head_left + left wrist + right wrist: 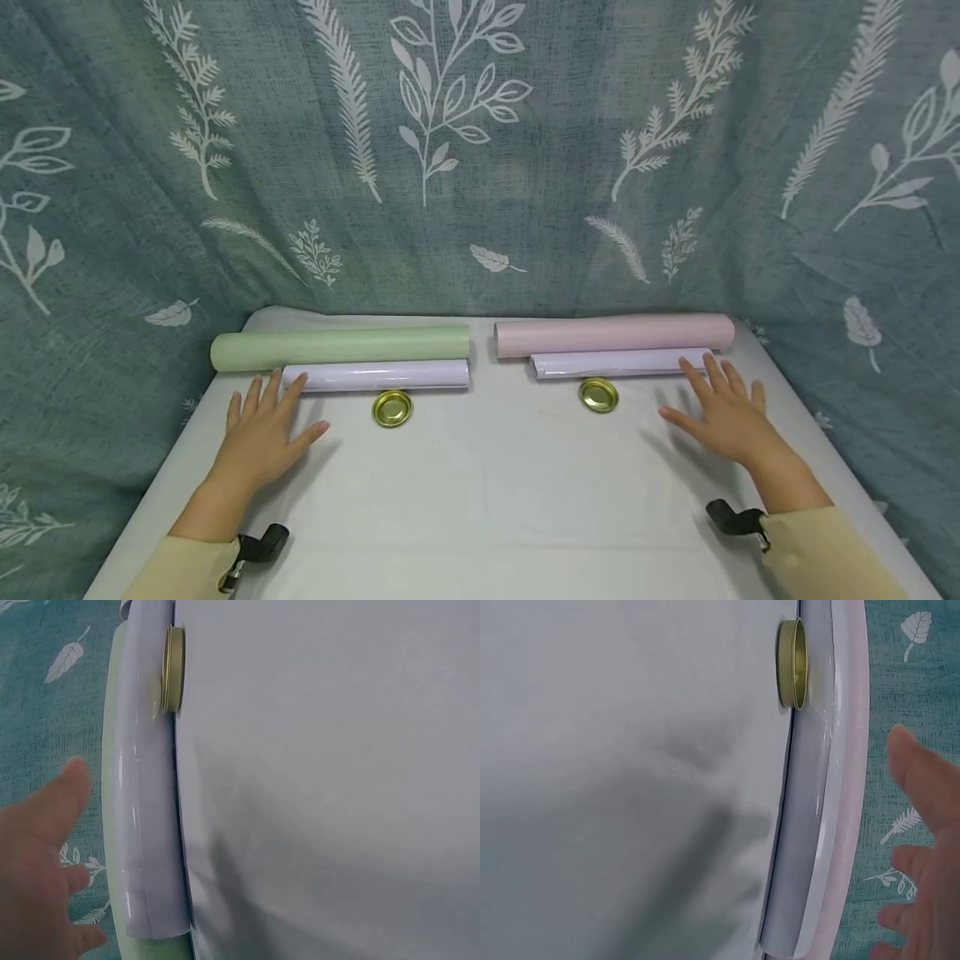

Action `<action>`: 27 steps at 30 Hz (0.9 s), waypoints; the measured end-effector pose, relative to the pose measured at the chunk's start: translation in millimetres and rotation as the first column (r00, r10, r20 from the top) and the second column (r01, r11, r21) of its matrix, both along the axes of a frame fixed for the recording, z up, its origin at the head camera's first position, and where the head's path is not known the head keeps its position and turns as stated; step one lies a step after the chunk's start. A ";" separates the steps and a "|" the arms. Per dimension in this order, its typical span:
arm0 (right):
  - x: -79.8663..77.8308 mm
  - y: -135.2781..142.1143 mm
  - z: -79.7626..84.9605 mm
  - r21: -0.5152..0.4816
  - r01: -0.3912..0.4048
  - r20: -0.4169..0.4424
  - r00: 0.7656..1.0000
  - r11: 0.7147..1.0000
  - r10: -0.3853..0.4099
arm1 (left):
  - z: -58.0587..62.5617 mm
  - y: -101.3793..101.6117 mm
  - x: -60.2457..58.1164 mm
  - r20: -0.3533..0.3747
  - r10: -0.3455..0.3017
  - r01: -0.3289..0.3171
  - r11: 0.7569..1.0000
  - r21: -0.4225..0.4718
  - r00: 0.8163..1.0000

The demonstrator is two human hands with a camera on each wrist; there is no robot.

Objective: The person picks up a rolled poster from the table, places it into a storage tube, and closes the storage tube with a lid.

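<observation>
My left hand (258, 435) is spread above the table's left side, fingers apart, holding nothing. Its fingertips overlap the left end of a glossy white roll (378, 376) in the head view; I cannot tell if they touch. Behind that lies a longer green roll (337, 347). Over the right side my right hand (729, 417) is likewise spread and holds nothing, nearest the right end of another white roll (622, 363). A pink roll (611, 335) lies behind it. Two shallow gold round lids or tins sit in front of the rolls, one left (392, 409), one right (598, 395).
A white cloth (480, 500) covers the table. Blue-green curtain fabric (555, 167) with white leaf prints hangs behind and at both sides. Each wrist wears a black camera mount, seen at the left (262, 546) and at the right (735, 518).
</observation>
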State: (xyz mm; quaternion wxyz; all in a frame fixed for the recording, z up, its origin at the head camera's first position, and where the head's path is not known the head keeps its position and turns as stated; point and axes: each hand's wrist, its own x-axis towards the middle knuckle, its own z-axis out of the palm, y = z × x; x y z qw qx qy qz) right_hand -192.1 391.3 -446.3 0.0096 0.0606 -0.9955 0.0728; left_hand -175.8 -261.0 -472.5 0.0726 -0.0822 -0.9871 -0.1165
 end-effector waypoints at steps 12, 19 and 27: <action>-16.5 -5.2 2.1 -0.010 -0.071 -0.050 0.996 0.997 0.070 | -2.1 9.0 -22.5 -0.104 -0.051 0.054 0.998 0.027 0.993; -27.5 -6.3 3.6 -0.010 -0.112 -0.106 0.988 0.994 0.110 | -3.8 15.7 -45.9 -0.087 -0.087 0.089 0.996 0.015 0.992; -38.4 -13.8 1.9 -0.041 -0.156 -0.119 0.981 0.987 0.150 | -1.6 21.5 -63.2 -0.031 -0.100 0.100 0.995 0.015 0.995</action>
